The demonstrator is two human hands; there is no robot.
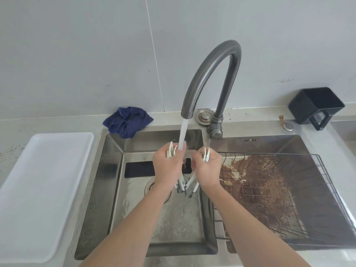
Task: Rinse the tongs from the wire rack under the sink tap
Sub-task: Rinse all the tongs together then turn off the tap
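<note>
Water (182, 134) runs from the tap (212, 74) in a steady stream, and I see both hands meeting just under the spout, over the left basin of the sink (115, 170). My left hand (167, 166) grips one pair of white tongs (170, 150), its fingers curled round them, with their tips poking up beside the stream. My right hand (207, 168) is clamped on a second white pair (206, 154) (handles angle down toward the drain). Right of the tap, the wire rack (279, 189) sits in the stained right basin. Left of the tap lie a blue cloth (128, 121) and a white tray (38, 189); far right of it stands a black container (316, 106).
</note>
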